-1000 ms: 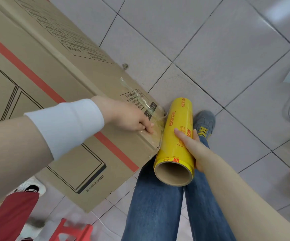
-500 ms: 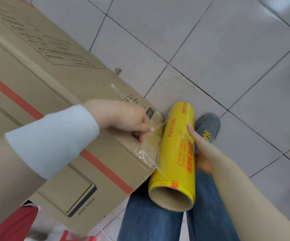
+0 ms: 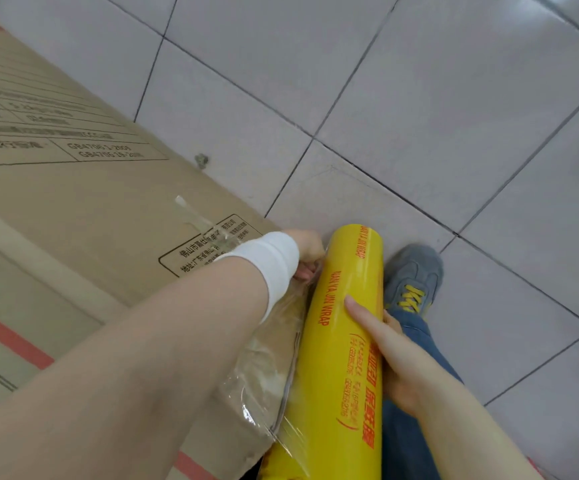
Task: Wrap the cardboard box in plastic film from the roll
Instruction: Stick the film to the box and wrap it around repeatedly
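Note:
A large brown cardboard box (image 3: 83, 202) with black print and a red stripe fills the left side, standing on the tiled floor. A yellow roll of plastic film (image 3: 343, 348) with red lettering stands against the box's near corner. Clear film (image 3: 264, 368) stretches from the roll across that corner, wrinkled. My left hand (image 3: 307, 252), a white band on its wrist, is at the box edge beside the roll's far end, fingers curled on the film edge. My right hand (image 3: 388, 355) grips the roll from the right side, index finger stretched along it.
My legs in blue jeans (image 3: 409, 427) and a grey shoe with yellow laces (image 3: 413, 278) are right of the roll. Pale floor tiles (image 3: 419, 116) with dark joints spread behind and to the right. A small dark speck (image 3: 201, 160) lies by the box's far edge.
My left hand slid from the box's top face to its corner edge next to the roll. More film now lies over the corner. The camera view moved closer and lower.

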`<state>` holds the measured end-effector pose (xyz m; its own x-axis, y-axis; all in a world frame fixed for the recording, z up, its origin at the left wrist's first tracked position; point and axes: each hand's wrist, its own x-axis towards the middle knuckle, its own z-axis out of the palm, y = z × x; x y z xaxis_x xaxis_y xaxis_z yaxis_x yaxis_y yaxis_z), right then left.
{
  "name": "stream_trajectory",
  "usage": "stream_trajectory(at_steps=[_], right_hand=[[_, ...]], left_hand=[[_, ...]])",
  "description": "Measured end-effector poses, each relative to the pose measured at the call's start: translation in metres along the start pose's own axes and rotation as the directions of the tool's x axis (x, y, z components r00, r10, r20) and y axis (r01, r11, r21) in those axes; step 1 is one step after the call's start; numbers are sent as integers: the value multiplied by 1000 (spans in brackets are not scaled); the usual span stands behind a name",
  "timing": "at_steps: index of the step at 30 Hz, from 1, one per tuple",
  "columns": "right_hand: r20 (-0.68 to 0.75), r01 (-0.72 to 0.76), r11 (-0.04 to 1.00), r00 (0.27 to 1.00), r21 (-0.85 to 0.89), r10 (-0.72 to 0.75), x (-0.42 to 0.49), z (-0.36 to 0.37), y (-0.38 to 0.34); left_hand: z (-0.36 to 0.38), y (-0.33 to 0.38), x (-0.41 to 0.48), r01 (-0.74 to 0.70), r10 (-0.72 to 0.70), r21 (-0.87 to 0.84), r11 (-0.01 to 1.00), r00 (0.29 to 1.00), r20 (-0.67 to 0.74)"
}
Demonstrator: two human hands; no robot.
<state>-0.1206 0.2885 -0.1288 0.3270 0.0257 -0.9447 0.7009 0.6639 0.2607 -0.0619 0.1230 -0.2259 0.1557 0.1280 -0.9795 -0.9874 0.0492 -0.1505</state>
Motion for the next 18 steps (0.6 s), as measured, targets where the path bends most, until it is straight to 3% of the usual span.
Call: stream_trajectory(at_steps=[4, 8, 12, 15, 18], right_hand=[[30, -71, 997, 997, 14, 71, 16, -9, -10], [-81, 21, 1000, 997, 22, -19, 29, -7, -21], [-63, 17, 1000, 998, -7, -18, 32, -3, -20], [-42, 21, 999, 999, 48, -19, 32, -3, -15], [-35, 29, 996, 999, 85, -26, 32, -4, -12]], left_hand=[[-3, 2, 11, 84, -82, -26, 996, 994, 69], [-3, 3, 17, 100, -100, 1, 995, 994, 38], [-2, 1, 22, 82, -82, -26, 996, 997, 4], [-10, -2, 27, 101, -106, -275, 956, 994, -4], [-18, -5, 26, 95, -84, -579, 809, 995, 47]])
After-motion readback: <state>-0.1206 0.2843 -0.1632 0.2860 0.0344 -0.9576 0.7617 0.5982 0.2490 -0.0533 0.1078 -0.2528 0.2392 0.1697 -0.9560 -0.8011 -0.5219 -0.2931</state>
